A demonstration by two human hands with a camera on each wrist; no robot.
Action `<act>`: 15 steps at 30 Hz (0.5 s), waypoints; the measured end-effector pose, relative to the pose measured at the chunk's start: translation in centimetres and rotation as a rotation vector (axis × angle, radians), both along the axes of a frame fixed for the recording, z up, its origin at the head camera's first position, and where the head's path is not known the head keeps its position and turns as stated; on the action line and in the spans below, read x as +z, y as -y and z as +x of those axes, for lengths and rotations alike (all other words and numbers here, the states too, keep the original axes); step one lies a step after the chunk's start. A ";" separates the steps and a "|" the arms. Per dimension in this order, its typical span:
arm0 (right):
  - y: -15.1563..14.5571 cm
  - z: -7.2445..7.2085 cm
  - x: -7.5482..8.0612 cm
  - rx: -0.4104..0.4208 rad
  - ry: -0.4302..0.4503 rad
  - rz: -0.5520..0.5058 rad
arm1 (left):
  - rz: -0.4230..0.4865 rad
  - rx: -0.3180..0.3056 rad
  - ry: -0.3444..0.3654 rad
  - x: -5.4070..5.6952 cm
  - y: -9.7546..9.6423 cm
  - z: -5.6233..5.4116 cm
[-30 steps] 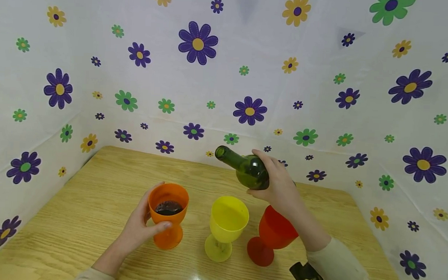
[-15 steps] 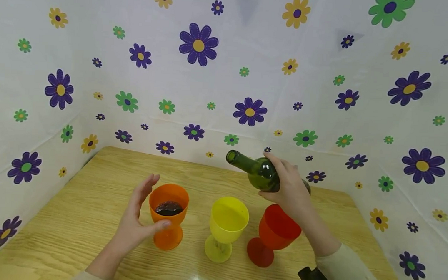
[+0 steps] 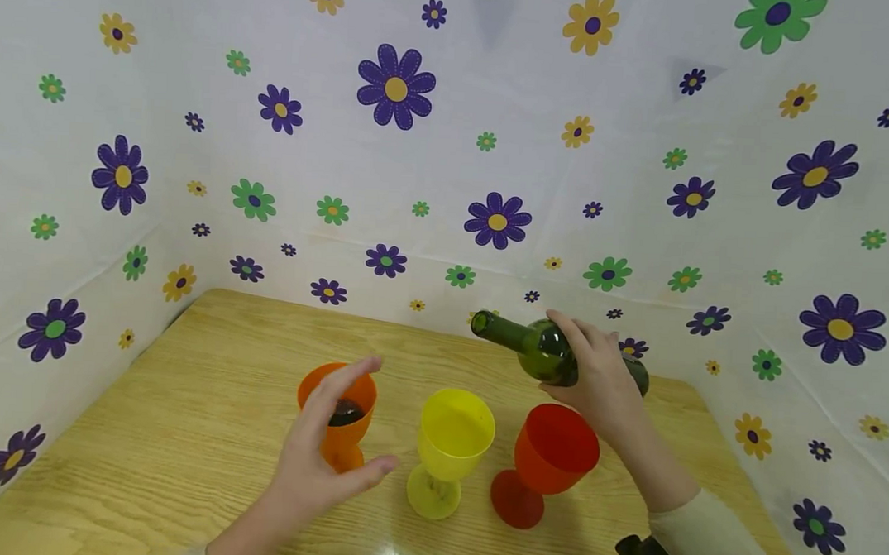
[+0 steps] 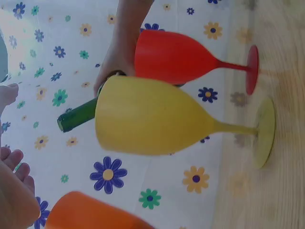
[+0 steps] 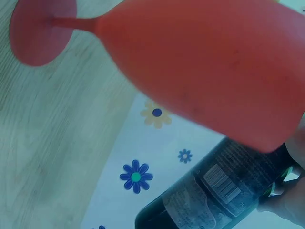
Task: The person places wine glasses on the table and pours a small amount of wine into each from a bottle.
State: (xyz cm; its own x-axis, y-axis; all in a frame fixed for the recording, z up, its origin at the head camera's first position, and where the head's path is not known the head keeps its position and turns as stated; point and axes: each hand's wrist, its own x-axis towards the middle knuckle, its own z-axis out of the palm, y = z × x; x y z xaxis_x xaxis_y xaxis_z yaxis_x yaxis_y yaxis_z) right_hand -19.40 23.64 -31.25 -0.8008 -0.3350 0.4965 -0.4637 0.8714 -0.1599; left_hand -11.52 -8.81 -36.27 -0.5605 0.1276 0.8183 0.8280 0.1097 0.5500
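Note:
My right hand [image 3: 596,383] grips a green glass wine bottle [image 3: 549,352] round its body, tilted with the mouth up and to the left, behind the red goblet [image 3: 556,452]. The bottle's dark label [image 5: 224,176] shows in the right wrist view. My left hand [image 3: 317,462] is spread, thumb apart from the fingers, holding nothing. It hides part of the orange goblet [image 3: 361,394], which has dark liquid in it. Between the orange and red goblets stands a yellow goblet [image 3: 456,435]; no liquid shows in it. All three goblets stand upright on the table.
The wooden table [image 3: 185,407] carries the goblets in a row near its front. A white flowered cloth [image 3: 420,160] hangs behind it and along both sides.
My left hand has let go of the orange goblet and moved right, across its front. My right hand has carried the bottle to the right, away from the orange goblet.

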 end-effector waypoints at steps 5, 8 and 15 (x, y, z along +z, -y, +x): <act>-0.9 -0.1 -0.3 0.008 -0.053 0.033 | -0.065 -0.050 0.165 -1.6 -2.6 0.1; -1.4 -0.3 -0.5 0.019 -0.088 0.052 | -0.092 -0.030 0.251 -2.1 -4.1 0.1; -2.2 -0.5 -1.0 0.052 -0.193 0.120 | -0.094 0.016 0.429 -3.3 -6.2 -0.6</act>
